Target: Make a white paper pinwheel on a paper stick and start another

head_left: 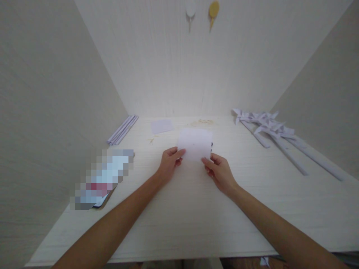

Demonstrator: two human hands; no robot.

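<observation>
Both hands are up over the middle of the bench (196, 209), and between them sits a small white sheet of paper (195, 144). The left hand (168, 164) pinches the sheet's lower left corner, thumb on top, fingers curled beneath. The right hand (220, 172) takes the lower right corner the same way, a narrow grip closed on the paper's edge. The sheet is raised slightly off the bench, tilted toward the camera, its top edge gently curved. A small dark thing peeks out at its right edge; I cannot tell what it is.

This paper looks feather-light and limp, so it will likely flop or crease if held by one corner alone. Two corners pinched, as here, keeps it flat. It should tear easily under a hard pull, and a light pinch near the edges seems the safe hold.

No containers anywhere on this bench, nothing boxed or binned. Everything lies loose. At the far left, near the side wall, rests a bundle of rolled paper sticks (123, 130). Behind the held sheet lies a second small sheet (162, 126), flat on the bench. Off to the right, well apart from the hands, a row of paper pinwheels (269, 129) on long paper stems. At near left sits a blurred flat object (102, 179). Two hooks (202, 11) hang on the back wall.
</observation>
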